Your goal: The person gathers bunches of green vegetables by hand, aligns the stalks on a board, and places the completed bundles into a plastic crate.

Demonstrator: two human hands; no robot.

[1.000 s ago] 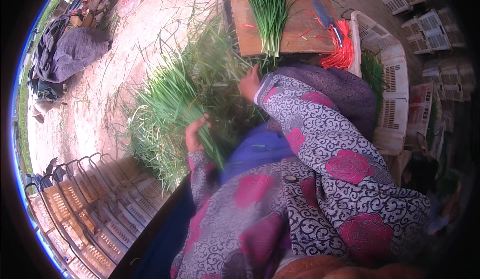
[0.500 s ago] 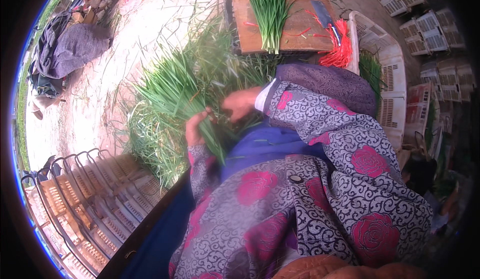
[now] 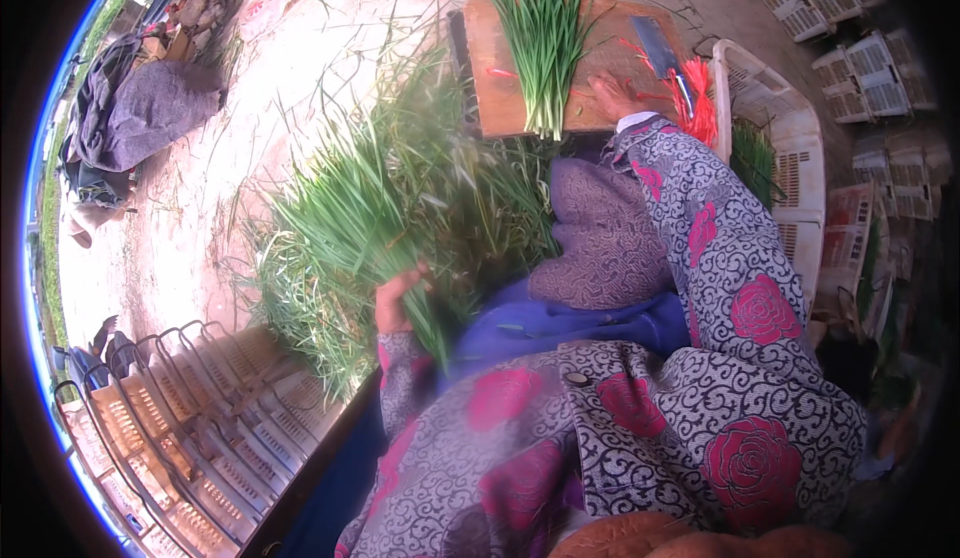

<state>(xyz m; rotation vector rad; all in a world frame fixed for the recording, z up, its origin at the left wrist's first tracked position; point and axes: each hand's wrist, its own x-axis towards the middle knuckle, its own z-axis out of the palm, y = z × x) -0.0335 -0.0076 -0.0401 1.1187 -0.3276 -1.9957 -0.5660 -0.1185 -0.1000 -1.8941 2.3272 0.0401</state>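
Observation:
My left hand is wrapped round the lower part of a loose bunch of green chives, whose leaves fan out up and to the left. On the wooden board rests my right hand, palm down with its fingers stretched out, where a few short red strips lie. Just left of it is a second, neater bunch of chives with pale stem ends at the board's near edge. A cleaver with a dark blade lies beyond my right hand, beside a pile of red strips.
A heap of loose grassy leaves spreads between my left hand and the board. White plastic crates stand at right, one with chives inside. Stacked crates with dark handles fill the lower left. Grey cloth lies far left.
My right hand has left the bunch in my left hand and moved up and right onto the board. My left hand keeps its hold; the view has shifted slightly.

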